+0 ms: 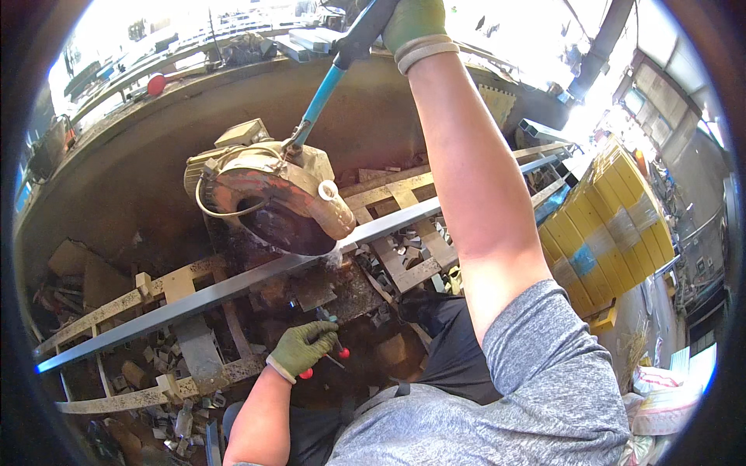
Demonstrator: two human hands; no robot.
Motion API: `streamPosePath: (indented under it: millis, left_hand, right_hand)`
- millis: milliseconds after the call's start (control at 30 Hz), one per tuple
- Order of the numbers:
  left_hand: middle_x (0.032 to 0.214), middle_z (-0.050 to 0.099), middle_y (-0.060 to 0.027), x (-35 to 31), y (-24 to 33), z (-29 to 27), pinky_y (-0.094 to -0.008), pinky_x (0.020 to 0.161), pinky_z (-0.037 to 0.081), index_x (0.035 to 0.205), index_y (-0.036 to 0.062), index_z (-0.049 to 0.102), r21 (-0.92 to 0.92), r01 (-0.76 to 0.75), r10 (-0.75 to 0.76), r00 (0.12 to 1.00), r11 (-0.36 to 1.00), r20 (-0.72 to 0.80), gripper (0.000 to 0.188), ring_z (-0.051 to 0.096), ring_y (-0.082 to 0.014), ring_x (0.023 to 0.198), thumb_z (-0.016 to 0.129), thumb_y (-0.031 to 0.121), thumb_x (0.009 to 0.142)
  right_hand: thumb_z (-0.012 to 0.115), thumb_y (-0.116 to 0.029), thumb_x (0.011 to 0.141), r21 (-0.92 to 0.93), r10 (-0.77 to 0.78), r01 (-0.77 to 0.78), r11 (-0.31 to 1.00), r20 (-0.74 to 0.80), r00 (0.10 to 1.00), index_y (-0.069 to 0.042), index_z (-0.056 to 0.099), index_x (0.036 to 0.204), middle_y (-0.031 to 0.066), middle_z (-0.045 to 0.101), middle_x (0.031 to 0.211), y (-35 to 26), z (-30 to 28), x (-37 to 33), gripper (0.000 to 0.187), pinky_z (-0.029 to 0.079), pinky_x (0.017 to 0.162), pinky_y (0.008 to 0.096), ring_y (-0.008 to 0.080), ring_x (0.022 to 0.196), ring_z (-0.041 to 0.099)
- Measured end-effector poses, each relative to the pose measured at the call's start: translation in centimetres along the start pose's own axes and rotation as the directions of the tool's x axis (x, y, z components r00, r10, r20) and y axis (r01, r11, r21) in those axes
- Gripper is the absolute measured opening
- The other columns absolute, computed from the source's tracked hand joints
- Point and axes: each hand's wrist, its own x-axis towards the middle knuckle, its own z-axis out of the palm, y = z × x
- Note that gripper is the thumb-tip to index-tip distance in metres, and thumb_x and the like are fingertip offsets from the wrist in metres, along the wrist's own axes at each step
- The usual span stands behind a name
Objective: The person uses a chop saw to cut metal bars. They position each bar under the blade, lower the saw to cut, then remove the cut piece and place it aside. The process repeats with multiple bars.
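My right hand (415, 22), in a green glove, is raised at the top edge and closed round the dark grip of a blue saw handle (322, 97). That handle runs down to a cut-off saw (264, 190) with a worn reddish guard and a motor. Beneath the guard lies a long grey metal tube (194, 301), with pale dust or spray where blade and tube meet; the guard hides the blade. My left hand (299, 351), gloved in green, is low and closed at a vise handle with a red knob (344, 353); the fingers partly cover it.
A slatted support frame (198, 353) carries the tube, with metal offcuts (408, 256) scattered below. Behind the saw stands a curved brown guard wall (116, 163). Stacked yellow bars (610, 225) stand at right, and white sacks (664, 408) lie at lower right.
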Motion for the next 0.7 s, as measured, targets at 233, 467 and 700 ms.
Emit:
streamPosePath:
  millis: [233, 467, 700]
  left_hand:
    - [0.122, 0.089, -0.0101, 0.7, -1.4, 0.0, -0.036, 0.103, 0.065, 0.148, -0.0031, 0.08, 0.133, -0.029, 0.031, 0.999, 0.991, -0.011, 0.04, 0.081, -0.0161, 0.116, 0.083, 0.021, 0.116]
    - [0.126, 0.089, -0.0097, 1.1, -2.6, 0.1, -0.0341, 0.1, 0.066, 0.148, -0.0007, 0.08, -0.124, 0.02, -0.013, 0.998, 0.992, 0.06, 0.035, 0.083, -0.014, 0.11, 0.08, 0.018, 0.118]
    - [0.122, 0.09, -0.0107, 1.1, -2.8, 0.3, -0.0342, 0.093, 0.067, 0.147, -0.0033, 0.079, -0.156, 0.031, -0.021, 0.998, 0.987, 0.064, 0.037, 0.084, -0.0146, 0.103, 0.083, 0.018, 0.117]
  right_hand:
    - [0.066, -0.034, 0.117, -0.463, -0.193, 0.257, 0.848, 0.181, 0.964, -0.012, 0.072, 0.1, 0.0083, 0.071, 0.083, 1.0, -1.2, 0.0, 0.029, 0.064, 0.069, 0.0468, 0.0283, 0.07, 0.071]
    - [0.072, -0.02, 0.114, 0.171, -0.119, 0.085, 0.982, 0.198, 0.973, -0.02, 0.064, 0.091, -0.0036, 0.052, 0.075, 0.5, -2.4, 1.7, 0.024, 0.048, 0.067, 0.0342, 0.0159, 0.07, 0.056]
    - [0.075, -0.02, 0.114, 0.015, -0.173, 0.172, 0.985, 0.105, 0.979, -0.018, 0.066, 0.094, -0.0036, 0.054, 0.077, 0.5, -4.1, 0.8, 0.021, 0.048, 0.065, 0.0346, 0.0165, 0.07, 0.056]
